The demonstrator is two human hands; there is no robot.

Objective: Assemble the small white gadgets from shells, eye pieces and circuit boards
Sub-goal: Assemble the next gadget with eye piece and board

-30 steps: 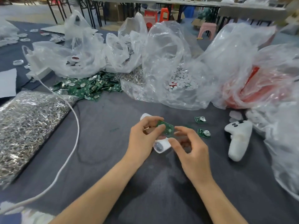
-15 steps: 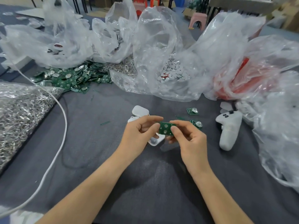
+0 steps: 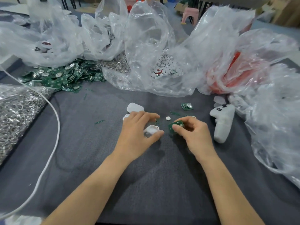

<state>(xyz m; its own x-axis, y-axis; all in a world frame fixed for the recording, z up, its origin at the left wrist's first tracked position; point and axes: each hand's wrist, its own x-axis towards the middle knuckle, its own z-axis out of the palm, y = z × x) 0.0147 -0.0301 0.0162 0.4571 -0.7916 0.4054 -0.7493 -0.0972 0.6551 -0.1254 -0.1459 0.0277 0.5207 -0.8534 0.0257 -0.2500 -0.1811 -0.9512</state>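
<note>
Fingers [image 3: 143, 116] of the left hand [image 3: 138, 133] curled round a white shell [image 3: 152, 129] over the tabletop [image 3: 146, 176]; the right hand [image 3: 194, 137] pinched a green circuit board [image 3: 175, 126] beside it — light, stiff, likely best held by its edges. Beyond lay a loose eye piece [image 3: 168, 118]

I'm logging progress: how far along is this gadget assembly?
No finished gadget plainly shows. The left hand holds a white shell, the right hand pinches a circuit board, not yet joined. Left, likely: fit board, add the white disc, close with the spare shell.
</note>
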